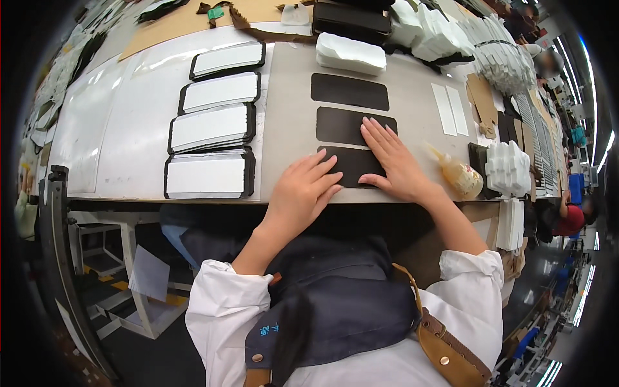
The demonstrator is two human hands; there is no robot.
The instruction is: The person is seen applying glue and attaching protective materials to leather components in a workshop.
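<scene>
Three thin black rectangular pieces with rounded corners lie in a column on the grey mat (290, 97): a far piece (350, 91), a middle piece (340, 125) and a near piece (353, 169). My left hand (303, 190) rests at the left end of the near piece, its fingers stretched out and touching the edge. Spread flat, my right hand (401, 164) reaches its fingers over the right end of the middle piece, while its thumb lies on the near one. Neither hand grips anything. Beyond the column sits a stack of white rectangular pieces (350, 54).
Several stacks of white panels on black pieces (209, 175) line the left. At right lie two white strips (450, 109), a squeeze bottle of yellowish liquid (461, 178) and white bundles (508, 169). A black stack (351, 24) stands at the back. The table's edge (290, 201) runs below my hands.
</scene>
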